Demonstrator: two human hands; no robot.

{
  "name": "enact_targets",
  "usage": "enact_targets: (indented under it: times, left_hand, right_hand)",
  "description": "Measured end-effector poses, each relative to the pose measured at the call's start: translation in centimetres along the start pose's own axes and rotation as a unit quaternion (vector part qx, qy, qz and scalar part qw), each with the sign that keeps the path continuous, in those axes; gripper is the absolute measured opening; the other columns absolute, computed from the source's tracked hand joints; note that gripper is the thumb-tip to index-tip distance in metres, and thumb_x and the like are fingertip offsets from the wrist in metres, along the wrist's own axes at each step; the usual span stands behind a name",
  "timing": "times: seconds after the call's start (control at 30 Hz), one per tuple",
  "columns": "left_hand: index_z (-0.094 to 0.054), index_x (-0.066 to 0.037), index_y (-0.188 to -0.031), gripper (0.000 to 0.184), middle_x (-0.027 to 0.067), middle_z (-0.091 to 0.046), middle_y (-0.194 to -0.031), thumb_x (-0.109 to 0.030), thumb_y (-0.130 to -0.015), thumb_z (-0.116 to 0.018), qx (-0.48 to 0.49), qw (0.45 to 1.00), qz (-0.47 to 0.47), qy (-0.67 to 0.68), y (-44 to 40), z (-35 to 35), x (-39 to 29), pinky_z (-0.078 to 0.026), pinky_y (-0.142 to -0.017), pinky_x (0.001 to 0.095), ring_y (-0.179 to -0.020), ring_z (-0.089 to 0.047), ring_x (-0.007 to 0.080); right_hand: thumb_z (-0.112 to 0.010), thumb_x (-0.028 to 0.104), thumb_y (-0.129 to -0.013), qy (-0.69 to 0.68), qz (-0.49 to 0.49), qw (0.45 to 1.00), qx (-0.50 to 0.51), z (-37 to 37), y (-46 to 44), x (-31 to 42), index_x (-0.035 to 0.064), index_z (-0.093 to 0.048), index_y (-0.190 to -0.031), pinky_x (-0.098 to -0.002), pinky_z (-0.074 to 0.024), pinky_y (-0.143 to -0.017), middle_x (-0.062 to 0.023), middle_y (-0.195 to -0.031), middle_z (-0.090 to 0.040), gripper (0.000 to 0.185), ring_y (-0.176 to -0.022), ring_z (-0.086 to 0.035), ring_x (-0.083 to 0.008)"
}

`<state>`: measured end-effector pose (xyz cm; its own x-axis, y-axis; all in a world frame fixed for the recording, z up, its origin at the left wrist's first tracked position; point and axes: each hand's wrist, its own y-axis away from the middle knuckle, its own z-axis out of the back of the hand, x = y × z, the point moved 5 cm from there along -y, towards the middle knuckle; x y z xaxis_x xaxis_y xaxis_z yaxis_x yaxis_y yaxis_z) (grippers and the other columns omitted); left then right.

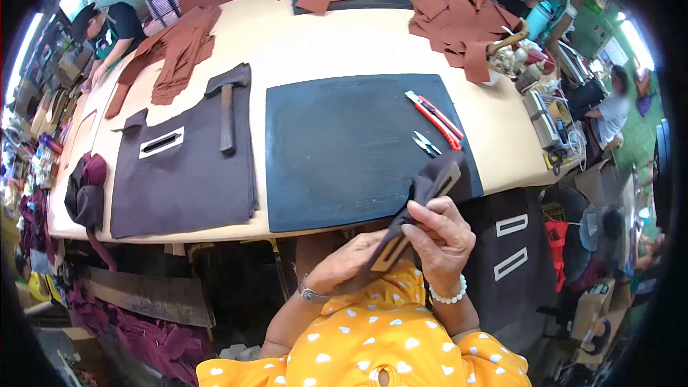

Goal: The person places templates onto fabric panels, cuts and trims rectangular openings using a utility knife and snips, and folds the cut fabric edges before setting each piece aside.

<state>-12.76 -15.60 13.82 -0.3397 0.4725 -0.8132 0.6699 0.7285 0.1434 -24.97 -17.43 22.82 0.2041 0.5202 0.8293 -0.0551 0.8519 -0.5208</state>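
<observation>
Head view; both hands pinch dark cloth (pale strips showing); red cutter on black mat.

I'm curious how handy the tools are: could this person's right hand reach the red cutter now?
Probably yes: the red cutter lies in view on the black mat, though the right hand must likely first release the dark cloth between them.

L hand nr bent-fingered R hand

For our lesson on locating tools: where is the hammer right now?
In the head view, the hammer lies left of the black mat, on the stack of dark sheets, near the stack's upper right corner.
</observation>
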Motion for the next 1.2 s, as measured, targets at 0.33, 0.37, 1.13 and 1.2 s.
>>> enact_targets:
  times: [0.33,0.37,1.13,1.2]
  left_hand:
    - [-0.068,-0.003,-0.078,0.008,0.0044,-0.063,-0.066,-0.011,-0.08,-0.068,-0.445,0.712,-0.256,-0.479,5.1,4.2,-7.6,-0.041,-0.055,0.0241,-0.057,-0.055,0.0102]
    - [-0.068,-0.004,-0.077,0.007,0.0035,-0.061,-0.064,-0.01,-0.079,-0.07,-0.441,0.629,-0.308,-0.561,5.1,3.5,-9.0,-0.042,-0.055,0.0246,-0.055,-0.053,0.0105]
    - [-0.051,-0.01,-0.123,0.047,0.0077,-0.056,-0.107,-0.033,-0.083,-0.06,-0.453,0.103,-0.303,-0.832,-3.3,14.4,-25.5,-0.032,-0.096,0.0456,-0.108,-0.049,0.0235]
    - [-0.04,-0.008,-0.134,0.059,0.0135,-0.047,-0.129,-0.033,-0.084,-0.059,-0.477,0.251,-0.278,-0.795,-2.0,12.0,-21.8,-0.024,-0.103,0.0529,-0.124,-0.039,0.0308]
  right_hand:
    - [-0.075,0.008,-0.07,0.167,0.062,0.98,0.088,-0.5,-0.2,-2.5,-0.0016,-0.067,-0.082,-0.0304,-0.0462,-0.052,-0.0101,-0.073,-0.06,0.018,-0.06,-0.059,-0.0226]
    - [-0.078,0.014,-0.066,0.178,0.062,0.976,0.113,-1.0,-0.1,-2.9,0.0,-0.065,-0.079,-0.0312,-0.047,-0.059,-0.0097,-0.075,-0.059,0.023,-0.068,-0.059,-0.0233]
    - [-0.069,0.019,-0.072,0.182,-0.117,0.962,0.166,-5.6,-7.7,-12.6,-0.0011,-0.056,-0.087,-0.0415,-0.046,-0.066,-0.0237,-0.078,-0.061,0.027,-0.078,-0.06,-0.0406]
    - [-0.068,0.02,-0.072,0.223,-0.125,0.952,0.169,-5.8,-7.7,-12.9,0.0005,-0.058,-0.088,-0.0424,-0.0464,-0.068,-0.0238,-0.078,-0.061,0.027,-0.079,-0.06,-0.0407]
